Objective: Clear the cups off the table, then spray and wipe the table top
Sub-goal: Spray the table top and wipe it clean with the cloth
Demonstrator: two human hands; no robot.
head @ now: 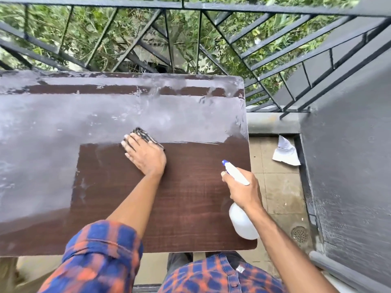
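**Half a Table Clean, a Grey Film to Go**

A left hand [145,156] presses flat, fingers straight, on a dark cloth [141,133] at the border of the wiped brown patch. The right hand [243,192] grips a white spray bottle [243,224] above the right edge of the table top [190,208]. No cups stand on it. A loaded cloth may drag grey film back over clean wood, and the far strip by the railing [190,5] invites overreaching.
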